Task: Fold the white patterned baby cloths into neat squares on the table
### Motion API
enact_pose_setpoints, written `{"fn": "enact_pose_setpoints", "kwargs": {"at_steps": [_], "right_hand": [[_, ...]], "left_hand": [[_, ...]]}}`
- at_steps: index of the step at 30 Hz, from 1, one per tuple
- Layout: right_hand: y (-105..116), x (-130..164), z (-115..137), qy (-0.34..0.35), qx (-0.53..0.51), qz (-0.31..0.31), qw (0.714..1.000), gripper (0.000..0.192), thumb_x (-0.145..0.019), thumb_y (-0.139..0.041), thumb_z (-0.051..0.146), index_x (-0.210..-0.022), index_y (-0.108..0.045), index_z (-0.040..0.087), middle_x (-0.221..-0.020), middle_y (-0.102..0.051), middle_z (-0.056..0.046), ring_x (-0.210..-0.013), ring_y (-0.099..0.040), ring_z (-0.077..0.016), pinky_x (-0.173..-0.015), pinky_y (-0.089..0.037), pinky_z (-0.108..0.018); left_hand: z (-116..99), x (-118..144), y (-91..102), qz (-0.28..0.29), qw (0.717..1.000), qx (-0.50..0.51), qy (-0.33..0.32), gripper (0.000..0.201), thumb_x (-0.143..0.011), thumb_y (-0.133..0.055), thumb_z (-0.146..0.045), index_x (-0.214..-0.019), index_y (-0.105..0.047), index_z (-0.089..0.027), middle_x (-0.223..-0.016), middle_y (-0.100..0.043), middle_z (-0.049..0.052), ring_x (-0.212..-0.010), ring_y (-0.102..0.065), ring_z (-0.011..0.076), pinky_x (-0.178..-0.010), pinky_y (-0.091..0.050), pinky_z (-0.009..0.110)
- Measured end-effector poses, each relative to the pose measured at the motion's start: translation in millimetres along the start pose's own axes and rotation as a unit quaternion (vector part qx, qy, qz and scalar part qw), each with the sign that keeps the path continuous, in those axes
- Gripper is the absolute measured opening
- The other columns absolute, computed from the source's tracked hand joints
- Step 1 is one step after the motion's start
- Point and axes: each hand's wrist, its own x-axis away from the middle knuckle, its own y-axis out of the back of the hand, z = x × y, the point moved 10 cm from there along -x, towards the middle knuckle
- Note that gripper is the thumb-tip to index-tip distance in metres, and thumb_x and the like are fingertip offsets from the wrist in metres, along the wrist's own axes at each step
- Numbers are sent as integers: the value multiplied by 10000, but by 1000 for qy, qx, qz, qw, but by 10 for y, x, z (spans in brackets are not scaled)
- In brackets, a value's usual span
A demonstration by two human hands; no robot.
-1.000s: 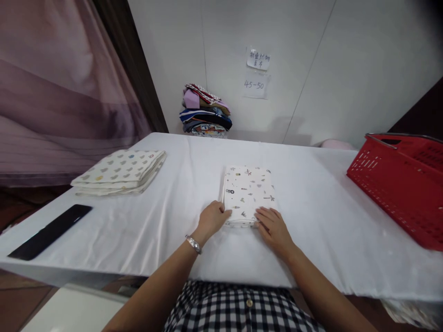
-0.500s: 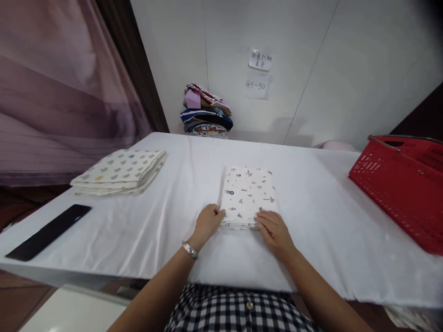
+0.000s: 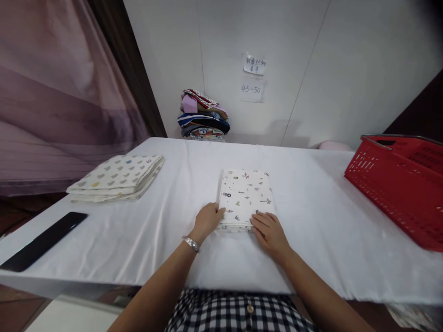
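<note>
A white-clothed table [image 3: 311, 216] carries two folded cloths [image 3: 245, 198] [image 3: 116, 177], a red basket [image 3: 398, 184] and a black bar [image 3: 43, 240].

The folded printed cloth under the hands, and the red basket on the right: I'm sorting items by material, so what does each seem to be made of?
The folded printed cloth looks like soft matte woven fabric, probably cotton: thin layers show at its edges, with no shine. Both the left hand and the right hand rest on its near edge. The red basket looks like moulded plastic, with slotted walls and a slight gloss; its grey handle appears to be metal.
</note>
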Motion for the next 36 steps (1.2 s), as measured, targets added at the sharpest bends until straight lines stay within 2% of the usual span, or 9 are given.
{"fn": "enact_pose_setpoints", "kwargs": {"at_steps": [3, 9, 13, 19, 23, 28, 32, 36], "right_hand": [[21, 14, 85, 22, -4, -12, 1000, 300, -896, -456, 184, -1153, -607, 214, -1171, -639, -83, -1155, -533, -220, -983, -348, -437], [-8, -8, 172, 35, -14, -7, 999, 291, -884, -466, 185, -1138, -607, 199, -1168, -640, -89, -1114, -553, -216, -942, -379, -419], [-24, -32, 167, 33, -11, 0, 999, 296, -873, -462, 189, -1130, -607, 213, -1154, -644, -85, -1099, -560, -215, -917, -396, -406], [-22, -37, 164, 30, -10, 2, 999, 309, -873, -447, 180, -1140, -597, 222, -1148, -644, -76, -1099, -557, -203, -908, -402, -388], [-29, -43, 162, 22, -6, 3, 1000, 306, -871, -454, 189, -1137, -601, 227, -1143, -646, -73, -1097, -558, -203, -911, -400, -385], [-36, -51, 161, 12, -12, 2, 1000, 296, -869, -454, 182, -1125, -598, 220, -1140, -646, -71, -1092, -556, -200, -918, -390, -381], [-39, -45, 157, 11, -5, 4, 1000, 302, -863, -453, 175, -1125, -594, 225, -1140, -644, -74, -1090, -557, -199, -918, -387, -381], [-45, -37, 150, 14, 9, 8, 1000, 317, -856, -460, 173, -1141, -588, 230, -1141, -644, -73, -1094, -558, -202, -929, -380, -386]], "left_hand": [[79, -4, -18, -2, 1000, 4, 5, 321, -850, -412, -427, -621, -440, -204, -733, -586, 24, -690, -537, 167, -557, -320, 277], [195, -95, 44, 7, 998, 45, 49, 321, -799, -486, -514, -696, -507, -211, -749, -628, 12, -677, -566, 167, -564, -348, 272], [93, -251, 83, -7, 997, 39, 64, 350, -803, -471, -557, -776, -521, -212, -799, -647, 31, -740, -590, 195, -588, -363, 282], [-131, -352, 49, -61, 997, -41, -2, 286, -901, -372, -423, -829, -520, -189, -912, -644, 88, -823, -604, 206, -643, -375, 297], [-85, -383, 19, -54, 997, -49, -8, 312, -911, -349, -430, -849, -532, -184, -925, -647, 91, -843, -607, 204, -663, -385, 294], [-115, -527, 42, -47, 997, -58, 2, 434, -892, -323, -539, -908, -548, -168, -960, -649, 118, -884, -616, 237, -680, -409, 309], [-214, -658, 27, -50, 995, -88, -2, 389, -923, -305, -444, -973, -558, -152, -1045, -632, 144, -940, -612, 245, -736, -424, 328], [-217, -694, -6, -47, 995, -90, -14, 355, -941, -284, -377, -963, -571, -170, -1017, -648, 116, -937, -615, 215, -764, -423, 311]]}}
